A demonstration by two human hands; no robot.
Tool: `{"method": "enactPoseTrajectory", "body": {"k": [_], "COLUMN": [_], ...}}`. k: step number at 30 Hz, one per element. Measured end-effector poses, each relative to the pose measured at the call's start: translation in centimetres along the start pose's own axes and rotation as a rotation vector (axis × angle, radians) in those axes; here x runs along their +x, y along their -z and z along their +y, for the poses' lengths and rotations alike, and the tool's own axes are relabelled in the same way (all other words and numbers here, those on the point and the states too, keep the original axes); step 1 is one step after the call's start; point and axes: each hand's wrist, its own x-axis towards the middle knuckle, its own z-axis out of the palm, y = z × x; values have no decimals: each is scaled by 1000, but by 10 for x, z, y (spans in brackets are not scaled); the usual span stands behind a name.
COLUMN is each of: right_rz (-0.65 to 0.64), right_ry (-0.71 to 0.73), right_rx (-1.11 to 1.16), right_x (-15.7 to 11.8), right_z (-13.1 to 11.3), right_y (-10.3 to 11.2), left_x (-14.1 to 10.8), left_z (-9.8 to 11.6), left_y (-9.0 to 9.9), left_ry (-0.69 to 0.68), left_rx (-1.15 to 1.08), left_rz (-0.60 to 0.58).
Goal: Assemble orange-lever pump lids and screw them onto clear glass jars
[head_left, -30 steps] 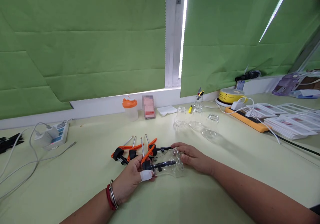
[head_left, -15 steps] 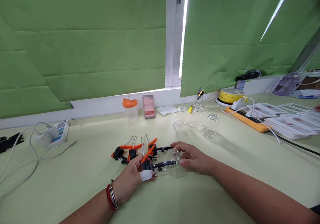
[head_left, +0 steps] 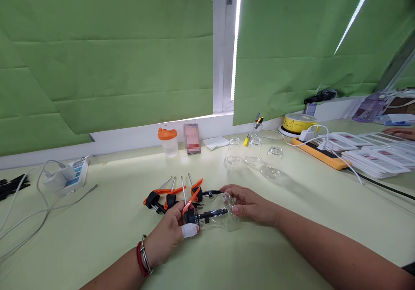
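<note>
A clear glass bottle (head_left: 223,221) is held on its side, low over the table, with its neck to the left. At that neck my left hand (head_left: 170,229), its thumb wrapped in white tape, is closed on a black dispenser top (head_left: 189,216) with an orange lever and a thin metal spout. The top's black stem reaches inside the bottle. My right hand (head_left: 248,204) curls round the bottle's base. Beyond my left hand lie more dispenser tops: a left one (head_left: 153,199), a middle one (head_left: 171,200) and a right one (head_left: 197,193).
Several glass bottles (head_left: 271,164) stand upside down toward the window. Behind are an orange-lidded cup (head_left: 168,142), a small box (head_left: 192,138) and a paper (head_left: 215,142). Power strips (head_left: 76,175) with cables lie left and right. At far right, another person's hand (head_left: 402,132) is by stacked cards (head_left: 376,162).
My hands and the bottle keep nearly the same pose. The view has shifted slightly, and more of the other person's hand shows at the far right.
</note>
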Motion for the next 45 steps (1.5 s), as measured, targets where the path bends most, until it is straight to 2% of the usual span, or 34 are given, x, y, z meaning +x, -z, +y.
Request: {"method": "enactPoseTrajectory", "body": {"k": [5, 8, 17, 20, 22, 23, 25, 27, 28, 29, 31, 33, 35, 37, 42, 45], "right_rz": [-2, -18, -96, -142, -148, -145, -142, -140, -138, -136, -130, -126, -125, -125, -124, -51], "right_ry": [11, 31, 162, 204, 201, 195, 183, 176, 174, 173, 168, 169, 173, 179, 176, 162], "right_rx": [94, 88, -211, -255, -253, -243, -236, -247, -256, -265, -277, -287, -295, -304, -336, -371], "right_x": [0, -1, -4, -6, -7, -7, -8, -7, -7, -7, -7, -6, -6, -5, -6, -6], "right_z": [2, 6, 7, 7, 8, 9, 10, 10, 10, 9, 8, 8, 9, 10, 13, 13], "right_y": [0, -1, -8, -10, -11, -11, -11, -11, -12, -12, -13, -13, -13, -13, -14, -16], "left_x": [0, -2, -18, -24, -26, -25, -23, -20, -19, -18, -18, -18, -18, -15, -4, -2], "left_z": [-5, -7, 1, 9, 17, 22, 35, 47, 53, 57, 60, 58, 51, 44, 34, 34], "left_y": [-1, -1, 7, 10, 18, 25, 44, 69, 84, 98, 126, 148, 163, 172, 181, 180], "left_ry": [-29, -104, -357, -428, -539, -606, -762, -832, -786, -712, -530, -349, -286, -272, -230, -208], "left_rx": [40, 128, 294, 324, 354, 376, 450, 667, 821, 959, 1188, 1392, 1520, 1576, 1600, 1579], "left_rz": [5, 39, 92, 178, 330, 442, 743, 1056, 1245, 1363, 1423, 1362, 1308, 1191, 1160, 1143]}}
